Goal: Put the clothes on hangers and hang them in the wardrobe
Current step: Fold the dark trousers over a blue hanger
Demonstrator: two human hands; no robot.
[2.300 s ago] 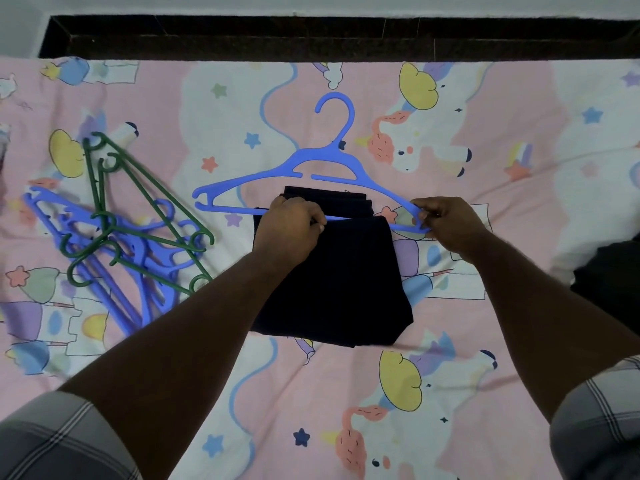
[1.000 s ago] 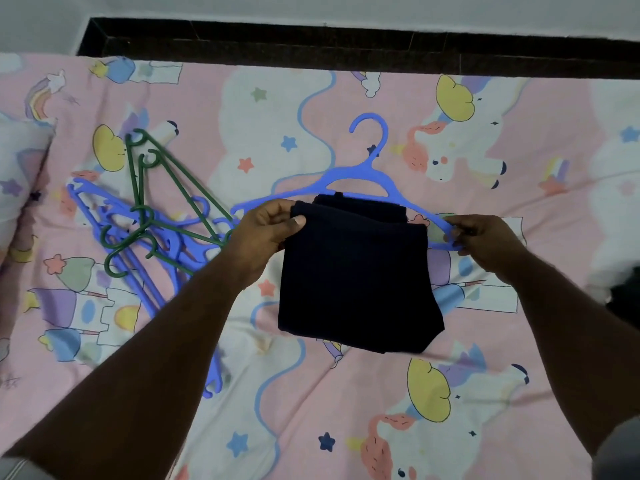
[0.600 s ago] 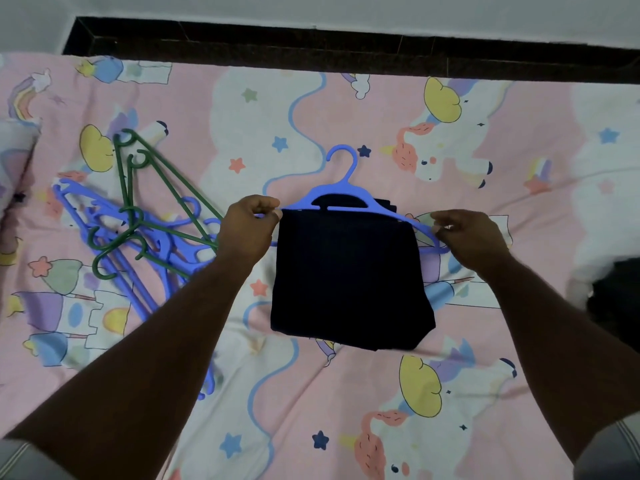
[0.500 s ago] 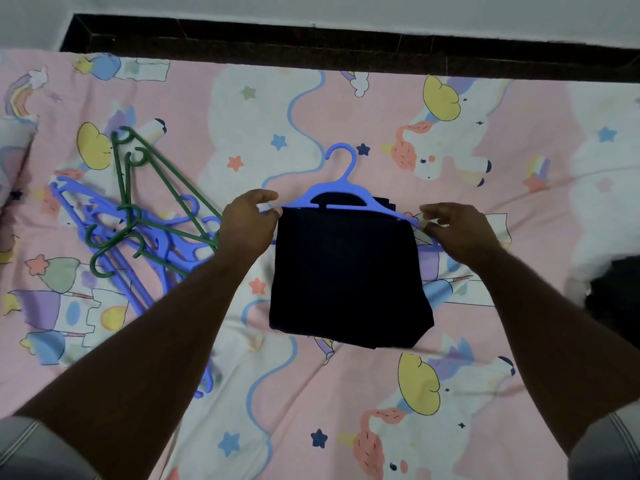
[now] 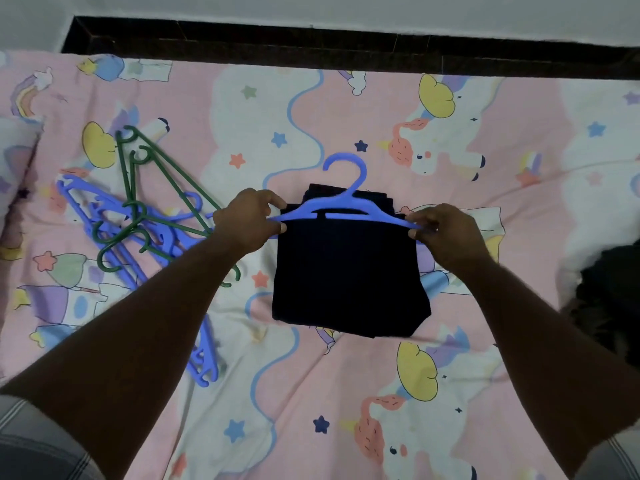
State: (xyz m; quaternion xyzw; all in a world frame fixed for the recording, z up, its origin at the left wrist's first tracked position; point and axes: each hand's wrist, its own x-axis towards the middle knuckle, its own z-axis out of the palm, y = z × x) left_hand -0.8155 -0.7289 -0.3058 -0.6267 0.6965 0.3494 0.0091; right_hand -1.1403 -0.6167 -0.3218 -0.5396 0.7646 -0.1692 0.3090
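Observation:
A folded dark navy garment (image 5: 349, 275) hangs over the bar of a blue plastic hanger (image 5: 346, 206), draped down onto the bed. My left hand (image 5: 249, 220) pinches the hanger's left end between fingers and thumb. At the right end, my right hand (image 5: 446, 233) pinches the other tip. The hook points away from me, and the hanger's lower bar is hidden under the cloth.
A heap of spare blue and green hangers (image 5: 138, 220) lies on the pink unicorn bedsheet (image 5: 311, 393) to the left. Another dark garment (image 5: 609, 292) sits at the right edge. A dark wooden bed frame (image 5: 346, 46) runs along the far side. A pillow (image 5: 14, 161) is far left.
The garment was pulled through the hanger and now drapes over its bar. Both hands shifted to the hanger's ends and raised it upright, lifting the cloth's top.

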